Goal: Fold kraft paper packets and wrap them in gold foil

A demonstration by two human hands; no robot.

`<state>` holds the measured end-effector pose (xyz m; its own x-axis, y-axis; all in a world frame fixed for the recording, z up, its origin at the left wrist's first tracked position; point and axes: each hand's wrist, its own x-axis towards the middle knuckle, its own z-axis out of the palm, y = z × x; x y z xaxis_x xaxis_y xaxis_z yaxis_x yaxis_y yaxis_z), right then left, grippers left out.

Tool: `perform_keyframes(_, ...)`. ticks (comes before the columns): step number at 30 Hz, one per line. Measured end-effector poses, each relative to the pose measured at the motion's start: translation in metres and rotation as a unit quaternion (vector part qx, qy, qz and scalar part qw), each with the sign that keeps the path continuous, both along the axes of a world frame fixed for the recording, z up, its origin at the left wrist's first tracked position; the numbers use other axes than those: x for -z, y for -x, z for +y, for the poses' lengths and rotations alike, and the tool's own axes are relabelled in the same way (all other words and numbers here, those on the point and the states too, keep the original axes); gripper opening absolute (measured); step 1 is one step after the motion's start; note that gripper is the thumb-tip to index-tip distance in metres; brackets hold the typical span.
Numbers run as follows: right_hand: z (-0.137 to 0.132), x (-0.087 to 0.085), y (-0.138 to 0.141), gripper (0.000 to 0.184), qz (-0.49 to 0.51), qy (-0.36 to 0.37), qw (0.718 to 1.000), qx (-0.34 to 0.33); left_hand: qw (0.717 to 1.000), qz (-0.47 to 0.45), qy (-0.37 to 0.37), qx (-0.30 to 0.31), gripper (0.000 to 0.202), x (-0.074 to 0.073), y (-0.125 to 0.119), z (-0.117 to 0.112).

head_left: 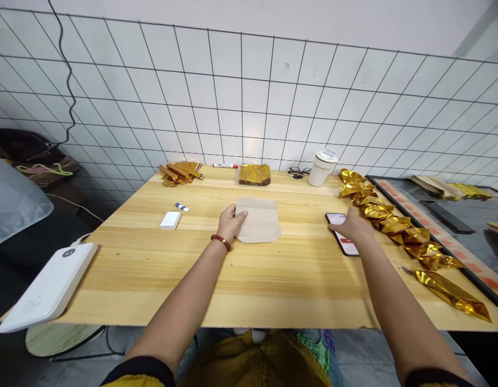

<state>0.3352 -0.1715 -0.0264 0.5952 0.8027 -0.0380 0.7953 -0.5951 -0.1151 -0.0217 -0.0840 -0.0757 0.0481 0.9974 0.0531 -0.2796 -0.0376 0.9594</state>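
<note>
A light brown paper sheet (259, 223) with a crease near its top edge lies mid-table. My left hand (230, 223), with a red bead bracelet on the wrist, pinches its left edge, thumb on top and fingers hidden beneath. Off to the right, my right hand (353, 228) is over a smartphone (347, 248) with a lit screen. Its thumb stretches across the screen, apart from the other fingers, which are somewhat blurred. Whether it touches the glass I cannot tell.
Gold foil pieces (394, 223) run along the right side beside a dark-framed panel (438, 228). At the back are folded gold strips (180, 172), a gold foil stack (254, 174), a marker (225, 165), glasses (299, 172) and a cup (323, 167). Leftward are a charger (170, 220) and power bank (49, 287).
</note>
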Motion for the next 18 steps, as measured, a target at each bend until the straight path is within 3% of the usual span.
perform_keyframes(6,0.046,-0.018,0.025,0.109,0.01,-0.018,1.0,0.0,1.0,-0.006,-0.004,0.008,0.05,0.001,0.001,0.0)
perform_keyframes(9,0.05,-0.016,0.056,0.105,0.012,-0.156,0.985,-0.072,1.0,-0.002,-0.004,0.009,0.049,0.0,0.001,0.0)
perform_keyframes(11,0.051,-0.002,0.087,0.099,0.12,-0.258,0.943,-0.174,1.0,0.001,0.0,0.006,0.05,-0.001,0.001,-0.001)
perform_keyframes(13,0.053,0.019,0.119,0.095,0.272,-0.322,0.878,-0.227,1.0,-0.004,0.005,0.001,0.05,-0.003,0.002,-0.002)
perform_keyframes(16,0.053,0.049,0.151,0.096,0.461,-0.349,0.797,-0.173,1.0,-0.024,0.006,0.001,0.051,-0.008,0.002,-0.005)
perform_keyframes(18,0.049,0.058,0.159,0.1,0.536,-0.362,0.745,-0.163,0.999,-0.035,0.004,0.005,0.051,-0.011,0.001,-0.008)
